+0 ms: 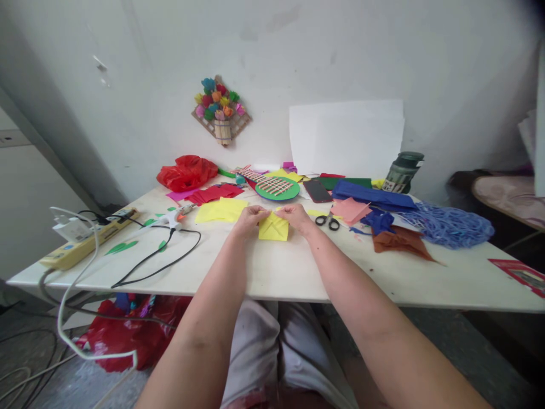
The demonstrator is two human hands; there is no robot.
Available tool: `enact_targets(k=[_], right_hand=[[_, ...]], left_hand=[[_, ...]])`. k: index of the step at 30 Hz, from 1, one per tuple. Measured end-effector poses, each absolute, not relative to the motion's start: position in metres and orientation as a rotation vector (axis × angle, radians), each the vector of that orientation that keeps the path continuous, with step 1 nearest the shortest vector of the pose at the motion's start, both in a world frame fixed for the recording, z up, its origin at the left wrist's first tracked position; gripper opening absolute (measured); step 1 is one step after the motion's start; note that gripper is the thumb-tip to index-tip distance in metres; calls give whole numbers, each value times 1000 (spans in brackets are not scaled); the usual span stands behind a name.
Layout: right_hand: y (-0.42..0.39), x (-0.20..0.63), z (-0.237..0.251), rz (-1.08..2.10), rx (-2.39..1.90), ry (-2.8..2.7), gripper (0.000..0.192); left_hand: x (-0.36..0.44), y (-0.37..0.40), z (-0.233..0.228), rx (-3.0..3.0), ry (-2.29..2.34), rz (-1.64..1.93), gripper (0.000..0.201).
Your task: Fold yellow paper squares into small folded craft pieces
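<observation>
A small folded yellow paper (273, 228) lies on the white table (298, 272) in front of me. My left hand (250, 220) pinches its upper left corner. At the upper right corner, my right hand (297, 217) grips the same paper. Both hands rest on the tabletop with fingers curled over the paper's top edge. A larger yellow sheet (220, 211) lies just left of my left hand. Black-handled scissors (327, 221) sit just right of my right hand.
Coloured paper scraps, a blue shredded heap (449, 225), a green woven disc (277, 188), a phone (317, 191) and a dark bottle (402, 171) crowd the back. A glue gun (179, 216), cable and power strip (87, 244) lie left. A red bag (186, 172) is behind.
</observation>
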State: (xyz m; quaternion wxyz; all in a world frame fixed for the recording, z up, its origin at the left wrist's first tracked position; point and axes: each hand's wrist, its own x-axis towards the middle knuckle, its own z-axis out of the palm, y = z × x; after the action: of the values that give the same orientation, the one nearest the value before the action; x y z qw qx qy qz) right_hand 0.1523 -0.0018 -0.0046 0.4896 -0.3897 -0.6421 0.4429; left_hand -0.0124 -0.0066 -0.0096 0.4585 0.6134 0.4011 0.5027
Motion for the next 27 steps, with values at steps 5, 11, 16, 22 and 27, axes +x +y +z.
enact_targets(k=[5, 11, 16, 22, 27], right_hand=[[-2, 152, -5, 1083, -930, -1567, 20], [-4, 154, -4, 1144, -941, -1605, 23], [-3, 157, -3, 1116, -952, -1662, 24], [0, 154, -2, 1081, -990, -1527, 21], [2, 154, -3, 1060, -987, -1450, 21]], left_hand=[[-14, -4, -13, 1472, 1001, 1132, 32], [-15, -5, -11, 1469, 990, 1202, 30], [-12, -9, -5, 1378, 971, 1272, 32], [-10, -12, -2, 1250, 824, 1261, 39], [-14, -8, -6, 1280, 848, 1291, 69]])
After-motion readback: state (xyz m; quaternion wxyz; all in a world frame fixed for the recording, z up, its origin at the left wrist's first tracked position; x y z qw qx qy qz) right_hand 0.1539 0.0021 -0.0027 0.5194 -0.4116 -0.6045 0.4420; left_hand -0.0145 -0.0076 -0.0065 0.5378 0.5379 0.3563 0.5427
